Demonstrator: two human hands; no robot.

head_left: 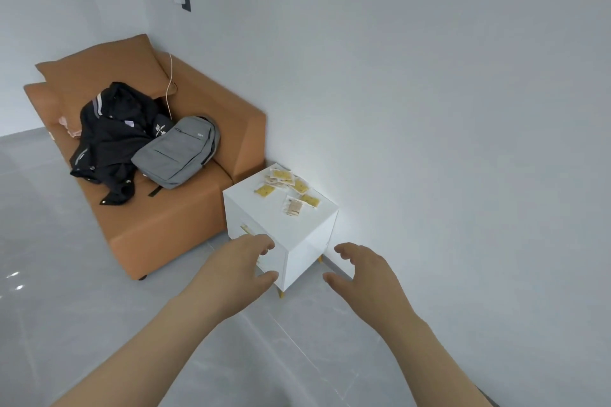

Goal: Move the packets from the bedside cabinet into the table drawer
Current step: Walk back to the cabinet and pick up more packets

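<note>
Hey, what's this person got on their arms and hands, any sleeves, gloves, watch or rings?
The left hand and right hand wear no gloves or visible rings. The left forearm and right forearm are uncovered to the frame's edge: no sleeve, watch or bracelet. A dark patch beside the right arm at the bottom edge may be clothing; too little shows.

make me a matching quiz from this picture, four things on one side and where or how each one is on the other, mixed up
Things: 1 packets; 2 grey backpack; 3 bedside cabinet; 4 left hand.
Places or states: A stands between the orange sofa and the wall; B open, held out before the cabinet front; C scattered on the cabinet top; D lies on the sofa seat.
Pairs: 1-C, 2-D, 3-A, 4-B.
</note>
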